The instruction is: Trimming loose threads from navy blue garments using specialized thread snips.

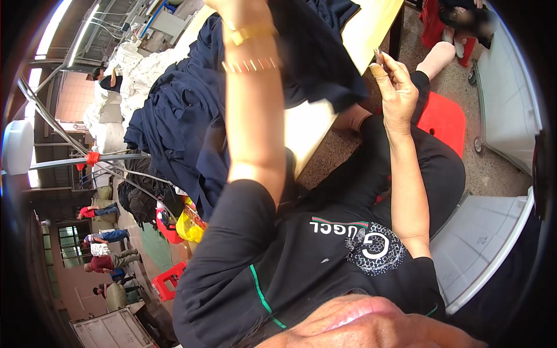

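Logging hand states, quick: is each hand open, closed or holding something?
Left hand: mostly cut off by the top edge; open or closed cannot be told.
Right hand: closed in a pinch; anything held is too small to identify.

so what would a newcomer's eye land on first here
First, the big navy cloth heaped on the pale table, left of centre, with the left forearm crossing before it. Next, the right hand, its thumb tan-covered, and the red stool below and right of it. White cloth also stands out, piled upper left.
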### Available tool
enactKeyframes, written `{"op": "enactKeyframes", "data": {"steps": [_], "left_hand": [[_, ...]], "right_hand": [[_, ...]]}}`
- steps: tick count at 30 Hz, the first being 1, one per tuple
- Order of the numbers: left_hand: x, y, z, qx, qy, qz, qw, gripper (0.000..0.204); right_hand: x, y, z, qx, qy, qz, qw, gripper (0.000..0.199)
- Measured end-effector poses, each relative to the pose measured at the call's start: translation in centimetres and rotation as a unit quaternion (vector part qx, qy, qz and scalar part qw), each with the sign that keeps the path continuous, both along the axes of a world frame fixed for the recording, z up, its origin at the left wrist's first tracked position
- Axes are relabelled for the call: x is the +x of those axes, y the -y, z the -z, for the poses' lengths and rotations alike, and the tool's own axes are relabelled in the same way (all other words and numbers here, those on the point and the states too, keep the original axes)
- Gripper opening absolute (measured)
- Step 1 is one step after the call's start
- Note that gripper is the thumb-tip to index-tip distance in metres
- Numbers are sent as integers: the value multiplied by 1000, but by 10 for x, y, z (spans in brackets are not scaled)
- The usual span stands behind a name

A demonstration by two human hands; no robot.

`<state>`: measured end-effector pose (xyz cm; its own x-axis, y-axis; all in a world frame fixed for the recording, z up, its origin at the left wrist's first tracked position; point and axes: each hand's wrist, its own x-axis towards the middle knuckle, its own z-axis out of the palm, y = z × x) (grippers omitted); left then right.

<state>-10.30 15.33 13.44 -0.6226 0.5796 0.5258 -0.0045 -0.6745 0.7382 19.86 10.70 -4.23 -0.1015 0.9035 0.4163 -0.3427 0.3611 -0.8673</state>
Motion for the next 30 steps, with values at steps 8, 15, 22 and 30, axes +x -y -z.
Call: {"op": "enactKeyframes", "data": {"steps": [8, 15, 22, 30], "left_hand": [[-200, 0, -1, -327, -278, -435, 791, 58], [8, 133, 87, -535, -661, -92, 517, 121], [-12, 91, 125, -588, -668, -46, 455, 95], [-126, -37, 137, -621, -647, -195, 398, 53]], "right_hand": [[-21, 6, 1, 29, 53, 6, 998, 32], [-11, 8, 2, 38, 102, 48, 993, 34], [-16, 0, 18, 19, 116, 60, 991, 35], [-4, -1, 19, 3, 146, 92, 985, 34]]}}
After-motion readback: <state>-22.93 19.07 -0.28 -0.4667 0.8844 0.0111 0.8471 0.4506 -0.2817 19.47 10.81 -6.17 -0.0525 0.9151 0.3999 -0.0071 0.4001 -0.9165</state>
